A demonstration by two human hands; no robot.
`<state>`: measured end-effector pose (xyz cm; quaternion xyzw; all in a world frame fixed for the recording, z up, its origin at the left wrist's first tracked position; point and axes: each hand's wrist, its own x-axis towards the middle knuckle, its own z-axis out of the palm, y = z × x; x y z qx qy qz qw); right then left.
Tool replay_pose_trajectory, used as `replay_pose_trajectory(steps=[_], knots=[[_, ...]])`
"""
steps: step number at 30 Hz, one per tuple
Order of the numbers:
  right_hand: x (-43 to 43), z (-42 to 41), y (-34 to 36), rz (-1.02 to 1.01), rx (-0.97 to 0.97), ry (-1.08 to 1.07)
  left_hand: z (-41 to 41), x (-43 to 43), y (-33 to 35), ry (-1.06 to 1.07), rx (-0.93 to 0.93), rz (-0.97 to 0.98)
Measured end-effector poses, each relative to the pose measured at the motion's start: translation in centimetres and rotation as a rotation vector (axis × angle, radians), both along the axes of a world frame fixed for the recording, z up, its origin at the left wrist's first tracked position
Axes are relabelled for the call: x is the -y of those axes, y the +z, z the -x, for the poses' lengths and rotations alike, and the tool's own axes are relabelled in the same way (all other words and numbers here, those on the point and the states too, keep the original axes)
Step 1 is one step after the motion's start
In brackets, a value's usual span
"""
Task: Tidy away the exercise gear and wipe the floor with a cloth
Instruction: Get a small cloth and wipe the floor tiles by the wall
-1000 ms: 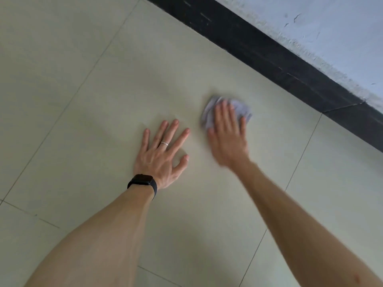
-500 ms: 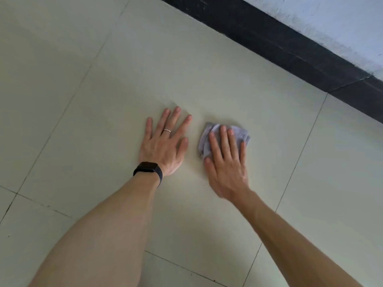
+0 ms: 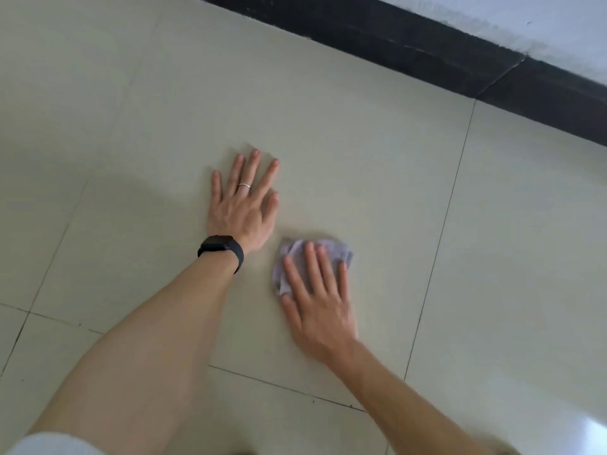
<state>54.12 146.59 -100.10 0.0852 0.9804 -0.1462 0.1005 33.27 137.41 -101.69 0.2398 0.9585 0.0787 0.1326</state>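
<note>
Here the right hand point(image 3: 320, 303) presses the cloth point(image 3: 331, 249) with straight fingers; the left hand point(image 3: 243, 208) lies spread flat on the floor point(image 3: 361, 142).

Floor point(image 3: 328, 126): large pale cream tiles, smooth, slight sheen. Thin dark grout lines point(image 3: 455, 178) run between tiles; one crossing shows near the left edge of view. Black skirting point(image 3: 410, 44) runs diagonally along the floor's far edge, with a joint toward the right. Above it, white wall point(image 3: 542, 21), paint rough along its bottom. Bright glare point(image 3: 591, 431) on the lower-right tile. Soft shadow point(image 3: 138, 198) left of centre.
</note>
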Motion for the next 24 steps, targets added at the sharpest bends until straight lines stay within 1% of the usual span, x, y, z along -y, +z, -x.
replay_pose_trajectory(steps=[2,4,5,6,7,9,10,11,12,13,16,17,18,19,20,22,23,24], knots=[[3.1,-5.0,0.3,0.019,0.0,0.294,0.0,0.4,0.3,-0.021,0.046,0.01],[1.0,-4.8,-0.5,0.022,-0.052,0.45,-0.6,1.7,0.8,-0.046,0.056,-0.037],[-0.6,-3.6,-1.0,-0.001,-0.091,0.47,-1.3,2.9,1.1,-0.032,0.045,-0.067],[-2.3,-2.1,-1.4,-0.037,-0.122,0.425,-2.2,4.3,1.4,0.01,0.037,-0.087],[-4.2,-0.4,-1.6,-0.074,-0.123,0.307,-3.3,5.8,1.5,0.07,0.036,-0.092],[-6.8,2.0,-1.4,-0.128,-0.075,-0.03,-5.9,8.8,1.6,0.181,0.05,-0.058],[-6.5,2.2,-1.2,-0.123,-0.05,-0.159,-7.2,10.1,1.6,0.213,0.062,-0.034],[-5.1,1.5,-1.1,-0.113,-0.046,-0.22,-8.5,11.1,1.6,0.234,0.073,-0.011],[-2.9,0.0,-0.9,-0.107,-0.045,-0.187,-9.7,11.9,1.6,0.255,0.086,0.011],[-0.3,-2.2,-0.7,-0.076,-0.042,-0.071,-10.6,12.5,1.4,0.279,0.101,0.033],[5.7,-9.1,-0.5,0.025,-0.064,0.501,-11.6,12.7,1.4,0.333,0.138,0.053],[5.7,-9.4,-0.5,0.037,-0.08,0.623,-11.5,12.6,1.5,0.332,0.144,0.053],[4.7,-8.3,-0.7,0.044,-0.087,0.678,-11.4,12.5,1.6,0.325,0.149,0.05],[3.7,-6.5,-1.0,0.026,-0.103,0.656,-11.3,12.7,1.6,0.319,0.152,0.045],[2.5,-4.1,-1.3,-0.014,-0.119,0.562,-11.3,12.8,1.7,0.312,0.157,0.037],[-0.1,1.5,-1.4,-0.075,-0.073,0.214,-11.2,13.1,2.0,0.304,0.176,0.018],[-0.9,3.8,-1.3,-0.07,-0.044,0.033,-11.1,13.2,2.1,0.299,0.18,0.005],[-0.9,5.0,-1.3,-0.064,-0.028,-0.094,-11.0,13.3,2.2,0.292,0.174,-0.009]])
